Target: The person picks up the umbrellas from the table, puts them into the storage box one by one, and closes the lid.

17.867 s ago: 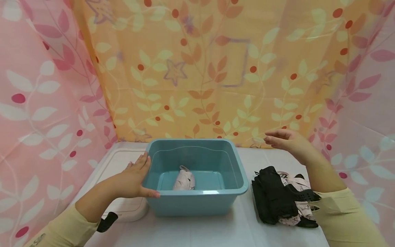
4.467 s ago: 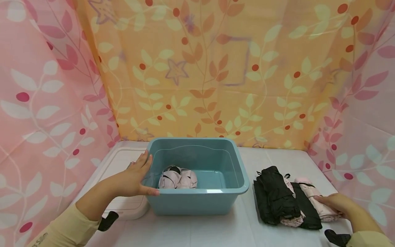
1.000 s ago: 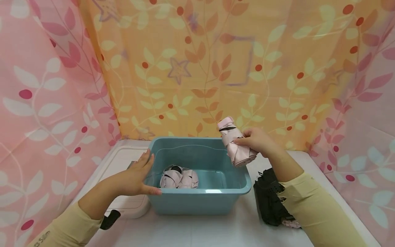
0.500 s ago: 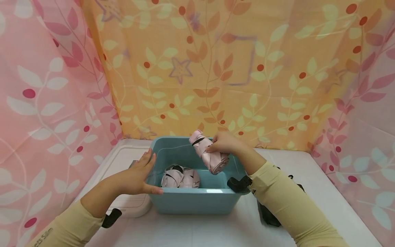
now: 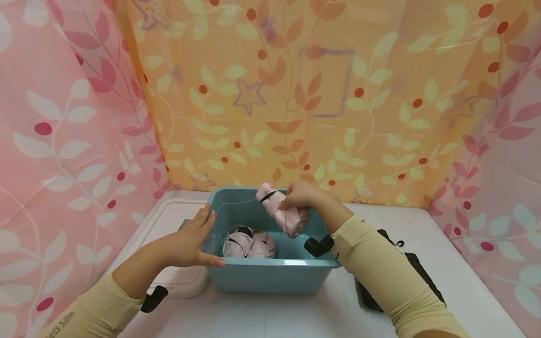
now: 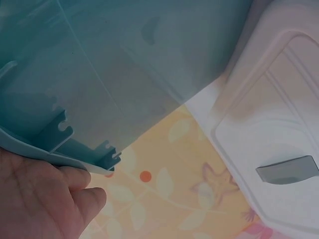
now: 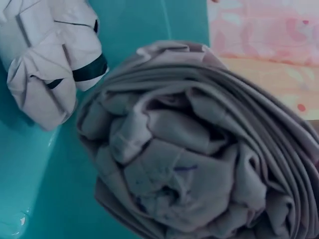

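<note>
Over bin (image 5: 270, 277) | right fingers (image 5: 291, 203) clamp pink umbrella (image 5: 281, 213) | left fingers (image 5: 203, 223) flat on rim

Only one bit of lettering shows: dark print on the left sleeve (image 5: 63, 321), at seven o'clock in the head view, too cropped to read surely.

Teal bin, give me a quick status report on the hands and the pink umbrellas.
Left hand open, steadying the teal bin. Right hand grips a folded pink umbrella over the bin. Two pink umbrellas already inside, beneath it. Nothing blocking.
</note>
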Tool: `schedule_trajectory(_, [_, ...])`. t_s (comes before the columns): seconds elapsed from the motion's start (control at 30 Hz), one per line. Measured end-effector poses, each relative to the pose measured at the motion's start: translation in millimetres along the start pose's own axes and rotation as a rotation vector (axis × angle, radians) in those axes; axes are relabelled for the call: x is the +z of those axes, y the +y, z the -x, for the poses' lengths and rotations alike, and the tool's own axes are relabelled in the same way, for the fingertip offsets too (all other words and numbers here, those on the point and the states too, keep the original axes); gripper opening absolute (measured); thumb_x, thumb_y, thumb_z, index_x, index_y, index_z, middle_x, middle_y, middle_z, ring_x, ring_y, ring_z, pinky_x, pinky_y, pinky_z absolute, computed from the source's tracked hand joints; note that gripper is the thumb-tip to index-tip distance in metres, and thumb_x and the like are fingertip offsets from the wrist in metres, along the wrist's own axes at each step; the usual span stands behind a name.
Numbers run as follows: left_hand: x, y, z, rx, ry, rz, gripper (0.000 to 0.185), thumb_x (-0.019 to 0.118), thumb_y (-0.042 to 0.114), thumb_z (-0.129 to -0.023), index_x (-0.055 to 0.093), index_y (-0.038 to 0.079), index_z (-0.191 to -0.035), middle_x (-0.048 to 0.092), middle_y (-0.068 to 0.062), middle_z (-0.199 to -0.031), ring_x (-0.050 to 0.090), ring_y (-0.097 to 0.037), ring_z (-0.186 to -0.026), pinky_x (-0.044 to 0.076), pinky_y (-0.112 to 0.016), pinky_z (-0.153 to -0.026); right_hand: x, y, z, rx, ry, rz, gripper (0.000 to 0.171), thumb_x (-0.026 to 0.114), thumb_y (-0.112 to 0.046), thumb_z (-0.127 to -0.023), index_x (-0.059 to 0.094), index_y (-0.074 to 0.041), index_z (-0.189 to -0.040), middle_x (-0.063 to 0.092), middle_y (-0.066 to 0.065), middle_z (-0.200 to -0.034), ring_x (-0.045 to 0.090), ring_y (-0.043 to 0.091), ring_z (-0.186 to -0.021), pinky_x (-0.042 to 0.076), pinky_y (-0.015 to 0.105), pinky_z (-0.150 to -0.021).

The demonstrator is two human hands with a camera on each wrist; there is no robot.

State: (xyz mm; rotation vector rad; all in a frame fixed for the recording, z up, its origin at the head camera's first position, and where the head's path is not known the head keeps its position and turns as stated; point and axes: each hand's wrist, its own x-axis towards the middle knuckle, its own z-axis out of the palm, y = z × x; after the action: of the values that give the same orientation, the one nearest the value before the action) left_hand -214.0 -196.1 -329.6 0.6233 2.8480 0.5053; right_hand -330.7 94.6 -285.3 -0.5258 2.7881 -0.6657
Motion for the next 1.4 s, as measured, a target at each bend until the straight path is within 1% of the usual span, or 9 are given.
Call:
schedule_trajectory(0.2, [0.8,-0.7,-1.0,-0.001,-0.003,-0.007,0.125,0.064,0.07,-0.063,-0.001,0.002,-0.146,-0.014,-0.014,-0.151,-0.009,-0.034,-0.138,0.003,-0.059,-0.106,8,5,-2,0.012,-0.084,0.01,0.039,0.073,-0.024,-0.072,0.046,-0.014,-0.047,0.033,-0.005,-0.046,0.036,0.009,-0.04,0.03,0.021,-0.038])
schedule_trajectory(0.5, [-1.6,1.7,0.9,-0.007,-0.009,-0.012,0.124,0.063,0.07,-0.064,-0.001,0.002,-0.146,-0.014,-0.015,-0.151,-0.008,-0.035,-0.138,0.004,-0.061,-0.105,16,11,-2,0.011,-0.178,0.116,0.037,0.072,-0.022,-0.072,0.045,-0.015,-0.047,0.032,-0.005,-0.048,0.034,0.01,-0.043,0.031,0.022,-0.042])
schedule_trajectory(0.8, [-1.7,1.1,1.1,0.001,-0.006,-0.016,0.124,0.062,0.071,-0.064,0.0,0.001,-0.146,-0.013,-0.017,-0.151,-0.007,-0.036,-0.138,0.005,-0.061,-0.104,24,16,-2,0.038,-0.21,0.16,0.034,0.07,-0.023,-0.074,0.048,-0.013,-0.05,0.036,-0.005,-0.052,0.037,0.011,-0.047,0.032,0.022,-0.045])
schedule_trajectory(0.87, [-1.3,0.4,0.8,0.002,-0.005,-0.016,0.124,0.062,0.072,-0.064,0.0,0.001,-0.146,-0.013,-0.016,-0.151,-0.007,-0.036,-0.138,0.005,-0.062,-0.104,25,17,-3,0.08,-0.232,0.129,0.033,0.065,-0.027,-0.081,0.053,-0.009,-0.057,0.041,-0.003,-0.054,0.043,0.011,-0.048,0.037,0.022,-0.046])
schedule_trajectory(0.93, [-0.7,-0.6,0.5,0.001,-0.004,-0.016,0.124,0.061,0.072,-0.063,0.001,0.001,-0.146,-0.013,-0.016,-0.151,-0.008,-0.036,-0.138,0.005,-0.062,-0.104,25,17,-3,0.155,-0.253,0.059,0.037,0.057,-0.037,-0.088,0.061,-0.003,-0.072,0.052,0.001,-0.061,0.053,0.014,-0.055,0.047,0.025,-0.053])
schedule_trajectory(1.0, [0.0,-1.4,0.3,0.0,-0.001,-0.013,0.125,0.062,0.072,-0.063,0.001,0.001,-0.146,-0.013,-0.016,-0.151,-0.008,-0.036,-0.138,0.005,-0.062,-0.104,25,17,-3,0.232,-0.267,-0.023,0.056,0.045,-0.05,-0.092,0.063,0.002,-0.095,0.061,0.009,-0.075,0.062,0.021,-0.066,0.053,0.033,-0.063])
schedule_trajectory(1.1, [0.8,-2.1,-0.1,0.0,0.003,-0.009,0.125,0.062,0.072,-0.063,0.001,0.001,-0.146,-0.013,-0.015,-0.151,-0.008,-0.035,-0.138,0.004,-0.061,-0.105,23,18,-4,0.306,-0.259,-0.131,0.084,0.03,-0.069,-0.087,0.055,0.004,-0.12,0.063,0.019,-0.097,0.064,0.029,-0.083,0.052,0.045,-0.075])
schedule_trajectory(1.23, [0.9,-1.8,-0.2,-0.001,0.005,-0.007,0.125,0.062,0.072,-0.063,0.001,0.001,-0.146,-0.013,-0.015,-0.151,-0.008,-0.034,-0.138,0.003,-0.061,-0.105,20,19,-4,0.292,-0.255,-0.194,0.098,0.021,-0.078,-0.08,0.05,0.004,-0.127,0.061,0.021,-0.105,0.063,0.031,-0.089,0.049,0.047,-0.081])
schedule_trajectory(1.4, [0.1,-0.5,0.1,0.004,0.005,-0.011,0.124,0.063,0.071,-0.063,0.002,0.0,-0.146,-0.013,-0.016,-0.151,-0.008,-0.034,-0.138,0.004,-0.061,-0.105,18,20,-3,0.281,-0.252,-0.227,0.1,0.02,-0.08,-0.079,0.051,0.003,-0.125,0.062,0.021,-0.103,0.063,0.031,-0.089,0.05,0.046,-0.08])
